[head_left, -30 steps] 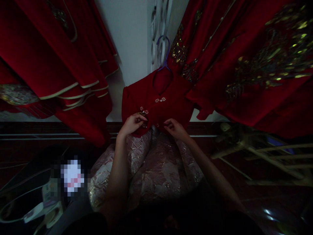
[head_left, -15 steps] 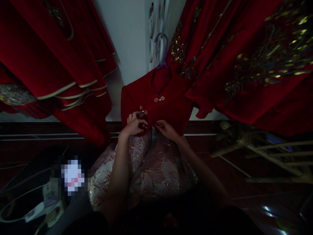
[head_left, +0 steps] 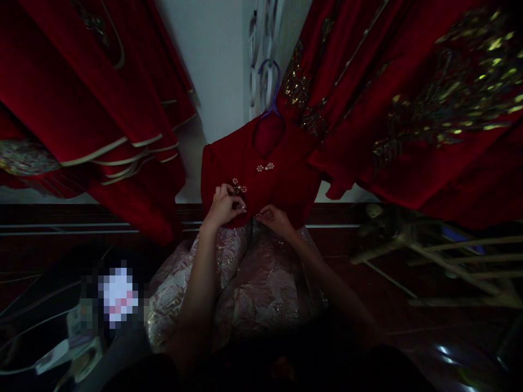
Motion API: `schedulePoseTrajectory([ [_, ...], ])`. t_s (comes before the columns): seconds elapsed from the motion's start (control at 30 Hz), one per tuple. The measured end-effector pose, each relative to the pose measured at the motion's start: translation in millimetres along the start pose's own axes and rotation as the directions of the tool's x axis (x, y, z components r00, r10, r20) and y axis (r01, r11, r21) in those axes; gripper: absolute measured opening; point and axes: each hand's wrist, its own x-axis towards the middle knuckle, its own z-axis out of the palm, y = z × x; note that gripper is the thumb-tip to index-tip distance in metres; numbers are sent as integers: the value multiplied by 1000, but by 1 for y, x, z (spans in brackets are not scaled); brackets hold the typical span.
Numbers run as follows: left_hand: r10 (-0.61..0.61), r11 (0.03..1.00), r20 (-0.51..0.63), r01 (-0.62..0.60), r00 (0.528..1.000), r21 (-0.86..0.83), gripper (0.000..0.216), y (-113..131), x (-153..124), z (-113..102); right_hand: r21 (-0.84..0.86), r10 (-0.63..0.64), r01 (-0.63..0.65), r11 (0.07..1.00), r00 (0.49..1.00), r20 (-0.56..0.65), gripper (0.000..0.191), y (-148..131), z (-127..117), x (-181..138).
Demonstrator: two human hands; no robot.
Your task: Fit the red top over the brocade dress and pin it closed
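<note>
A small red jacket point(head_left: 281, 179) hangs on a purple hanger point(head_left: 270, 87) against a white wall, over a pale gold brocade skirt point(head_left: 253, 283). Two jewelled clasps point(head_left: 265, 167) fasten its front. My left hand point(head_left: 224, 206) is curled, pinching the jacket's lower front edge by a beaded clasp point(head_left: 239, 189). My right hand point(head_left: 276, 219) pinches the facing hem edge a short way to the right. Both hands are closed on the fabric.
Long red garments with cream trim point(head_left: 102, 125) hang at the left, and red gowns with gold embroidery point(head_left: 429, 103) at the right. A pale wooden rack point(head_left: 433, 256) stands on the dark floor at the right. Small items point(head_left: 69, 348) lie at the lower left.
My right hand has slid left along the hem towards my left hand. My left hand has curled tighter by the beaded clasp. The view shifted slightly.
</note>
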Motion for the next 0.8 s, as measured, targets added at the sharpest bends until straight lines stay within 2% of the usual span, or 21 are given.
schedulePoseTrajectory([
  [0.1,11,994,86,-2,996,-112,13,5,0,-14,18,33,-34,999,999,23,26,-6,-5,1],
  [0.2,-33,966,199,83,980,-245,14,9,-3,-22,169,64,-81,982,993,103,29,-19,-15,1],
  [0.3,-58,949,217,121,974,-292,16,11,-5,-23,355,39,-93,930,987,156,30,-37,-22,-1],
  [0.37,-60,942,241,136,969,-308,18,12,-4,-20,402,12,-61,914,992,123,29,-46,-19,-2],
  [0.5,-48,925,261,141,964,-353,17,11,-2,-12,363,-9,17,931,1000,-24,29,-49,4,-1],
  [0.67,-37,910,287,152,957,-386,17,8,-2,-9,180,-103,138,974,976,-191,23,-44,26,-4],
  [0.8,-34,926,286,138,958,-351,15,8,-2,-8,132,-134,163,978,969,-209,21,-48,25,-10],
])
